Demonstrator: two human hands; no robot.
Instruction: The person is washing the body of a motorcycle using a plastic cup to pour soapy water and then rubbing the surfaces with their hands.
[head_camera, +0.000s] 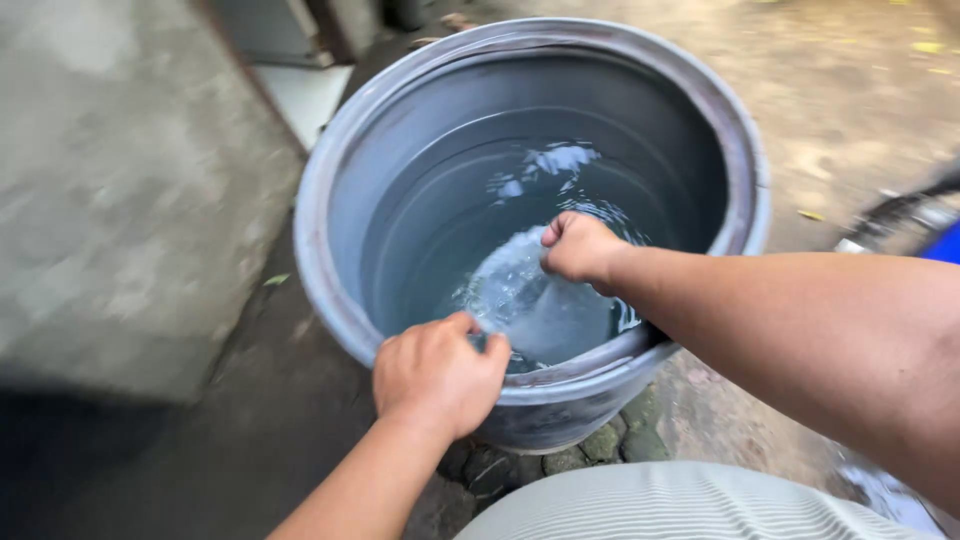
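A large round grey plastic barrel (735, 150) stands on wet, dirty concrete ground (150, 200), partly filled with water (560, 170). The left hand (437, 372) grips its near rim, while the right hand (578, 247), fisted, holds a clear plastic bag (520, 295) inside the barrel, above the water.

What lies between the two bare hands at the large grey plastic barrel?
In the head view, a clear wet plastic bag stretches between left hand and right hand.
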